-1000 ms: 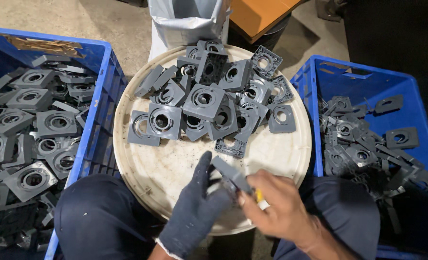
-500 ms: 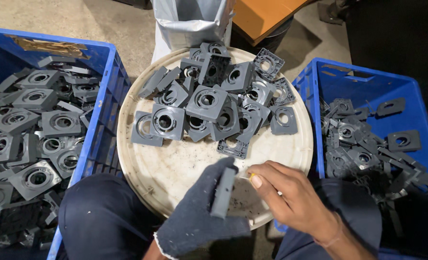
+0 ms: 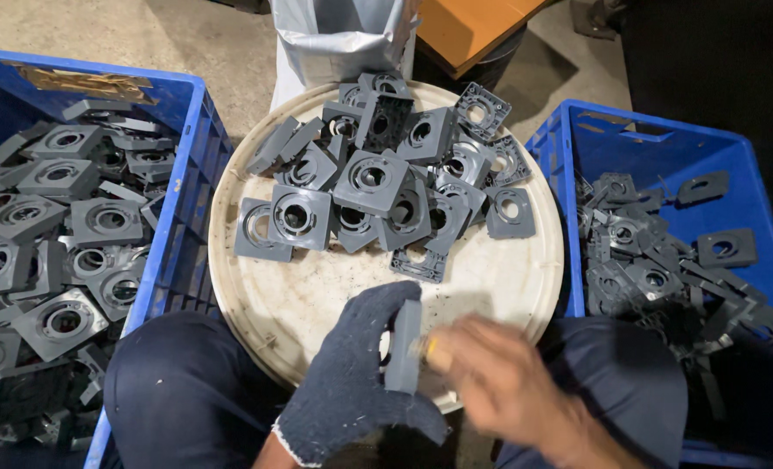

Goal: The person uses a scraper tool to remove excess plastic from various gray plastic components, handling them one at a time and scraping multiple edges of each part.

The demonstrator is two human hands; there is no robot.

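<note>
My left hand (image 3: 351, 373), in a dark knitted glove, grips a grey square plastic part (image 3: 403, 347) held on edge over the near rim of a round white tray (image 3: 317, 304). My bare right hand (image 3: 499, 382) is blurred, pressed against the part's right side, and pinches a small yellowish tool (image 3: 428, 347). A heap of the same grey square parts with round holes (image 3: 386, 182) lies on the far half of the tray.
A blue crate (image 3: 182, 226) at the left holds several grey parts. Another blue crate (image 3: 569, 148) at the right holds darker, smaller parts. My knees flank the tray. A grey bag (image 3: 343, 35) and an orange board (image 3: 473, 26) stand beyond it.
The grey part has been turned from flat to standing on edge in my gloved left hand. My right hand has shifted closer against it and is moving fast.
</note>
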